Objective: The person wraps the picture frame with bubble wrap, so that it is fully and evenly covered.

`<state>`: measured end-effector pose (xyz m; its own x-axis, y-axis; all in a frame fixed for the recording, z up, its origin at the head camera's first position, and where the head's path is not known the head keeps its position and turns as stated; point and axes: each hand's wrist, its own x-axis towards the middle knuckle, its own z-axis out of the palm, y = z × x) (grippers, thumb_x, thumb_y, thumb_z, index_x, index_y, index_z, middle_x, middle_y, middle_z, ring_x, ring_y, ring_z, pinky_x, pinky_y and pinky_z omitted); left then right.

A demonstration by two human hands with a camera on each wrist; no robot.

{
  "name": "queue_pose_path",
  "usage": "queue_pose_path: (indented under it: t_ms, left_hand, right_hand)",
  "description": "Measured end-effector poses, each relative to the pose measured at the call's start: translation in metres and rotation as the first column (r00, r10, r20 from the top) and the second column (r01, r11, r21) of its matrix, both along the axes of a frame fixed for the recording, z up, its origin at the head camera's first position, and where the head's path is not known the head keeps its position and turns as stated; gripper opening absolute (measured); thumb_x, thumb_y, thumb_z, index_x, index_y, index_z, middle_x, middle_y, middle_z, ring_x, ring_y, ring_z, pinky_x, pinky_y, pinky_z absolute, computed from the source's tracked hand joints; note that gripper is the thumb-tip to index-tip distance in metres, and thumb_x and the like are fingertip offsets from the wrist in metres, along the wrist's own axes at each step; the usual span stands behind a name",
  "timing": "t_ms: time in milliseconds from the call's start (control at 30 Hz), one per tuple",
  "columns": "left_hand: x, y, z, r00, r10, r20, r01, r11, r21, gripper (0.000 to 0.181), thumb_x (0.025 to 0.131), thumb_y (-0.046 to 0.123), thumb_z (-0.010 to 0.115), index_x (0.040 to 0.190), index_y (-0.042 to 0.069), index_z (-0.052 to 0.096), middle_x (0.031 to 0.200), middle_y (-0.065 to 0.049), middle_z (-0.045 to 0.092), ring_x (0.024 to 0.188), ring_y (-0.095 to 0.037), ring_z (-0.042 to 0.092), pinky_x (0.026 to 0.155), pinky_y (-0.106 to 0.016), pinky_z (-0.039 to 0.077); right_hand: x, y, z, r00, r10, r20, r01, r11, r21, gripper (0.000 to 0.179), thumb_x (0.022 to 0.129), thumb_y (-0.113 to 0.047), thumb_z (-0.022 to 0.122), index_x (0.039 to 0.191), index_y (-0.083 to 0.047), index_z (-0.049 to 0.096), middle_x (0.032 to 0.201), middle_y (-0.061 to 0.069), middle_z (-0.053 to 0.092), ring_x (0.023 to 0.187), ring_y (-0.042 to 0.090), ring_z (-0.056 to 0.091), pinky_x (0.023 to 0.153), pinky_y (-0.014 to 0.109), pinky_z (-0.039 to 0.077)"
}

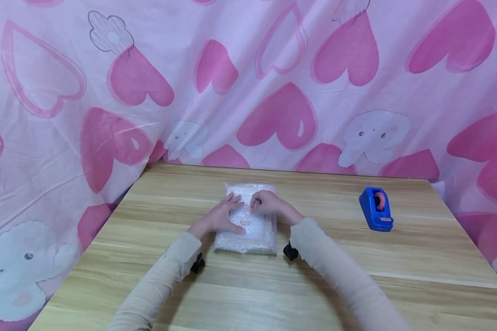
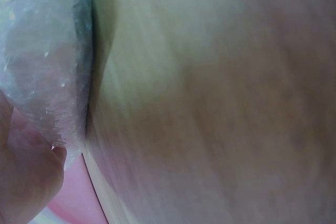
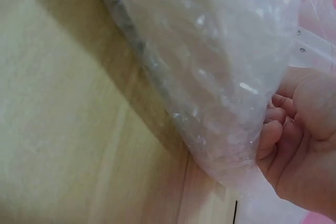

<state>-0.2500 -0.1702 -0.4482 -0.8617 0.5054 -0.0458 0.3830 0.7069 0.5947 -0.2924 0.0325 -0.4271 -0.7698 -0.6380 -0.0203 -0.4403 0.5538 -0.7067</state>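
A flat package in bubble wrap lies on the wooden table, its clear bubbled surface also filling part of both wrist views. My left hand rests on the package's left side, fingers spread and fairly straight. Over the upper right part of the package, my right hand has its fingers curled, thumb close to the fingertips. In the right wrist view the curled fingers are beside the wrap; whether they pinch anything is hidden. A small orange-pink mark shows on the package between the hands.
A blue tape dispenser with a pink roll stands on the table to the right. Pink curtains with hearts hang behind the table's far edge and along both sides. A black wrist device sits under the right cuff.
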Motion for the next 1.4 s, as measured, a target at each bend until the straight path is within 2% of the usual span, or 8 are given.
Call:
queue_pose_path:
  t_ms: [200, 300, 533, 667, 867, 1100, 1233, 1400]
  left_hand:
    - [-0.001, 0.002, -0.001, 1.0, 0.007, 0.016, -0.006, 1.0, -0.016, 0.093, 0.061, 0.044, 0.08, 0.137, 0.008, 0.039, 0.15, -0.003, 0.018, 0.139, -0.022, -0.001, 0.111, -0.045, 0.006]
    - [0.0, 0.002, -0.001, 1.0, 0.01, 0.022, -0.01, 1.0, -0.016, 0.094, 0.06, 0.045, 0.08, 0.137, 0.008, 0.039, 0.15, -0.003, 0.018, 0.139, -0.022, -0.001, 0.11, -0.046, 0.007]
    - [0.002, 0.002, 0.001, 0.999, 0.021, 0.027, -0.021, 0.999, -0.024, 0.094, 0.06, 0.046, 0.08, 0.136, 0.009, 0.04, 0.15, -0.001, 0.018, 0.139, -0.022, 0.0, 0.109, -0.049, 0.009]
    - [0.002, 0.001, 0.002, 0.999, 0.02, 0.026, -0.019, 0.999, -0.028, 0.094, 0.06, 0.047, 0.079, 0.137, 0.01, 0.04, 0.15, 0.0, 0.016, 0.139, -0.022, -0.001, 0.109, -0.05, 0.008]
    - [0.003, 0.002, 0.003, 0.999, 0.011, 0.031, -0.01, 1.0, -0.023, 0.093, 0.061, 0.046, 0.079, 0.137, 0.009, 0.039, 0.15, -0.002, 0.017, 0.139, -0.023, -0.002, 0.109, -0.05, 0.007]
    - [0.002, 0.002, 0.004, 1.0, -0.005, 0.015, 0.006, 1.0, -0.019, 0.092, 0.063, 0.048, 0.077, 0.137, 0.007, 0.039, 0.15, -0.004, 0.017, 0.139, -0.025, -0.001, 0.109, -0.052, 0.007]
    - [0.001, 0.001, 0.005, 1.0, -0.025, 0.015, 0.025, 0.999, -0.021, 0.081, 0.074, 0.045, 0.07, 0.137, 0.007, 0.038, 0.15, -0.005, 0.016, 0.138, -0.025, -0.002, 0.109, -0.051, 0.005]
    - [0.002, 0.001, 0.006, 0.999, -0.013, 0.03, 0.012, 1.0, 0.012, 0.051, 0.092, 0.031, 0.05, 0.136, 0.007, 0.04, 0.15, -0.006, 0.017, 0.138, -0.026, -0.003, 0.11, -0.051, 0.002]
  right_hand:
    - [-0.002, 0.005, -0.003, 0.999, -0.01, 0.039, 0.012, 1.0, -0.029, 0.009, 0.072, 0.002, 0.065, 0.08, 0.001, 0.063, 0.057, -0.005, 0.043, 0.052, 0.007, 0.039, 0.049, 0.018, 0.034]
    - [-0.004, 0.008, -0.006, 0.999, 0.01, 0.043, -0.008, 0.998, -0.055, 0.012, 0.072, 0.003, 0.065, 0.084, 0.002, 0.063, 0.059, -0.004, 0.045, 0.054, 0.007, 0.04, 0.05, 0.018, 0.036]
    - [0.001, 0.014, -0.006, 0.996, 0.084, 0.04, -0.078, 0.988, -0.135, 0.019, 0.077, -0.005, 0.068, 0.095, 0.002, 0.067, 0.079, 0.005, 0.063, 0.07, 0.009, 0.052, 0.066, 0.021, 0.046]
    - [0.004, 0.015, -0.008, 0.995, 0.101, -0.015, -0.102, 0.979, -0.175, 0.016, 0.078, -0.001, 0.065, 0.093, 0.004, 0.068, 0.09, 0.009, 0.067, 0.082, 0.013, 0.058, 0.075, 0.023, 0.049]
    - [0.005, 0.016, -0.01, 0.979, 0.185, -0.09, -0.196, 0.971, -0.14, 0.012, 0.079, 0.002, 0.064, 0.089, 0.002, 0.07, 0.094, 0.012, 0.067, 0.091, 0.023, 0.06, 0.08, 0.027, 0.05]
    - [0.005, 0.018, -0.011, 0.985, 0.156, -0.074, -0.165, 0.979, -0.123, 0.012, 0.079, 0.001, 0.065, 0.09, 0.001, 0.071, 0.096, 0.01, 0.066, 0.094, 0.023, 0.059, 0.082, 0.028, 0.049]
    - [0.006, 0.019, -0.012, 0.988, 0.144, -0.058, -0.15, 0.982, -0.112, 0.015, 0.08, 0.002, 0.064, 0.094, 0.001, 0.07, 0.101, 0.011, 0.066, 0.1, 0.024, 0.058, 0.087, 0.03, 0.048]
    - [0.007, 0.02, -0.015, 0.989, 0.143, -0.047, -0.147, 0.983, -0.107, 0.018, 0.081, 0.001, 0.063, 0.098, 0.001, 0.069, 0.106, 0.011, 0.064, 0.103, 0.024, 0.056, 0.088, 0.03, 0.048]
